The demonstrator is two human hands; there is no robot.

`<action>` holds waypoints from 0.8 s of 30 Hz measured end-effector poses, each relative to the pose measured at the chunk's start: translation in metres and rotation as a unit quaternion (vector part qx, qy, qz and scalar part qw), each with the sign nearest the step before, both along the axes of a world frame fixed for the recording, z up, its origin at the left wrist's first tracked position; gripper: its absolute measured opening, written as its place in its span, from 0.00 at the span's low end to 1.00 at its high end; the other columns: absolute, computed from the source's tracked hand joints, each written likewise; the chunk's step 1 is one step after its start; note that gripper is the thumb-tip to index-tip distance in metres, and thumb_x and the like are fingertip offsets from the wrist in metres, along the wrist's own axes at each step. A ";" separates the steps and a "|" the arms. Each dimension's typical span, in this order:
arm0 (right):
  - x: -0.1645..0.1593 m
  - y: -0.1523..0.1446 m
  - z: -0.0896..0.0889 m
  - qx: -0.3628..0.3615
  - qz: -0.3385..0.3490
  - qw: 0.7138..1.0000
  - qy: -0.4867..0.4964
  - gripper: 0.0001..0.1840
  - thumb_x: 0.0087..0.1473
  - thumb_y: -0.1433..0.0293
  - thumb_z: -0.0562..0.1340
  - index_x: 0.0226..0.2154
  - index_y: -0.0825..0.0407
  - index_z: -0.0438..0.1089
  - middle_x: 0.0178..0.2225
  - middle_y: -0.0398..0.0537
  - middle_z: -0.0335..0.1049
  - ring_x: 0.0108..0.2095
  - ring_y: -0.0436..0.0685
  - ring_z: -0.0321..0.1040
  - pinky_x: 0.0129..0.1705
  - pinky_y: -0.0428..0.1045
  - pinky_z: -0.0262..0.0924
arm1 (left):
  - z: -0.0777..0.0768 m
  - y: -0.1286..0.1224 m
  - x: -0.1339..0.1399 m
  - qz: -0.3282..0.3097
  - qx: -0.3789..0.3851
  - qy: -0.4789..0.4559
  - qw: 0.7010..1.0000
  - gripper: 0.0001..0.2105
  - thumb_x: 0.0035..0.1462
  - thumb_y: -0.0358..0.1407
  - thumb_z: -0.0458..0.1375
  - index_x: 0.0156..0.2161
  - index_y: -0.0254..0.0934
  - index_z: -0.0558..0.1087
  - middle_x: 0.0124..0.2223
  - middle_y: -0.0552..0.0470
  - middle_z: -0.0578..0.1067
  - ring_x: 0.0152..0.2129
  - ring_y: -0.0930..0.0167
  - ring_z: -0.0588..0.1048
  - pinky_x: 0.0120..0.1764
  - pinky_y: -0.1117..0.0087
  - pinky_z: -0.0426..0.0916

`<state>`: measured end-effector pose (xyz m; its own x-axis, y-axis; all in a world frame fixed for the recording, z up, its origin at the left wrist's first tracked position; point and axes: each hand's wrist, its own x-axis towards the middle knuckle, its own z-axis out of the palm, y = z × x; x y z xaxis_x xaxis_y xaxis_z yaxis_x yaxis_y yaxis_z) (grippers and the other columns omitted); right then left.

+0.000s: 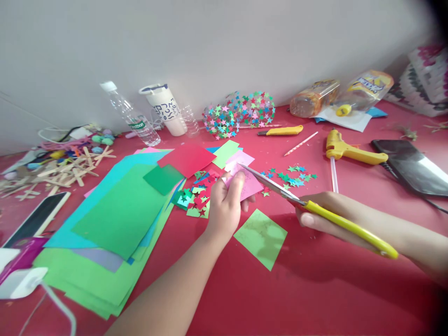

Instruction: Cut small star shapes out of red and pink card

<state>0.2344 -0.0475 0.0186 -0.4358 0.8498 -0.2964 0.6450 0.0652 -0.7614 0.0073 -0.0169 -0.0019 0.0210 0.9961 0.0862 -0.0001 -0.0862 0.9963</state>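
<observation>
My left hand (228, 200) pinches a pink paper square (250, 185) between thumb and fingers. Faint drawn lines show on the paper. My right hand (325, 212) is wrapped round yellow-handled scissors (345, 224), whose blades reach left to the pink paper's upper edge. Whether the blades have bitten into it I cannot tell. Below the paper, a light green square (261, 238) with dark marks lies on the red table (315, 294). Cut paper stars (297, 177) in green and blue are scattered behind the blades. Scraps with star-shaped holes (199, 207) lie beside my left hand.
Coloured sheets (122, 210) are stacked at left, near wooden sticks (70, 170) and a phone (38, 219). Along the wall stand a water bottle (135, 119), a tumbler (166, 109) and star-covered clear balls (222, 122). A box cutter (282, 131) and yellow glue gun (350, 150) lie at right.
</observation>
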 end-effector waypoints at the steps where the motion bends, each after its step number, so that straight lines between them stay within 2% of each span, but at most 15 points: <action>1: 0.000 0.001 -0.001 -0.002 0.005 1.000 -0.014 0.31 0.57 0.38 0.53 0.25 0.48 0.59 0.24 0.39 0.58 0.25 0.55 0.54 0.26 0.48 0.49 | 0.000 0.000 0.000 0.002 -0.001 0.001 1.000 0.14 0.63 0.42 0.53 0.26 0.39 0.67 0.19 0.55 0.72 0.12 0.77 0.66 0.18 0.76 0.61; 5: 0.001 0.004 -0.006 -0.036 0.020 0.999 -0.026 0.31 0.58 0.39 0.51 0.25 0.48 0.57 0.24 0.38 0.56 0.26 0.55 0.53 0.27 0.48 0.49 | -0.001 -0.001 0.001 0.008 -0.012 0.002 1.000 0.15 0.63 0.43 0.53 0.26 0.39 0.67 0.19 0.55 0.73 0.12 0.76 0.67 0.18 0.75 0.61; 9: 0.002 0.006 -0.009 -0.035 0.022 0.999 -0.022 0.30 0.59 0.40 0.53 0.24 0.48 0.57 0.23 0.38 0.55 0.24 0.54 0.52 0.26 0.48 0.49 | 0.000 -0.002 0.003 0.018 -0.015 -0.001 1.000 0.16 0.63 0.43 0.53 0.25 0.39 0.67 0.18 0.55 0.72 0.11 0.77 0.66 0.17 0.76 0.60; 16: -0.003 0.002 -0.005 -0.056 0.011 0.998 -0.031 0.32 0.58 0.39 0.50 0.26 0.49 0.61 0.24 0.41 0.61 0.25 0.56 0.57 0.26 0.48 0.49 | -0.001 -0.004 0.004 0.018 -0.021 -0.021 0.999 0.16 0.64 0.41 0.52 0.25 0.39 0.67 0.18 0.55 0.74 0.11 0.77 0.65 0.16 0.76 0.59; 24: -0.003 0.000 -0.005 -0.080 0.002 0.997 -0.010 0.27 0.60 0.44 0.55 0.25 0.48 0.58 0.23 0.37 0.55 0.24 0.54 0.53 0.26 0.48 0.47 | -0.001 -0.005 0.007 0.020 -0.027 -0.027 0.999 0.17 0.64 0.42 0.52 0.24 0.39 0.67 0.17 0.55 0.73 0.11 0.77 0.66 0.16 0.76 0.60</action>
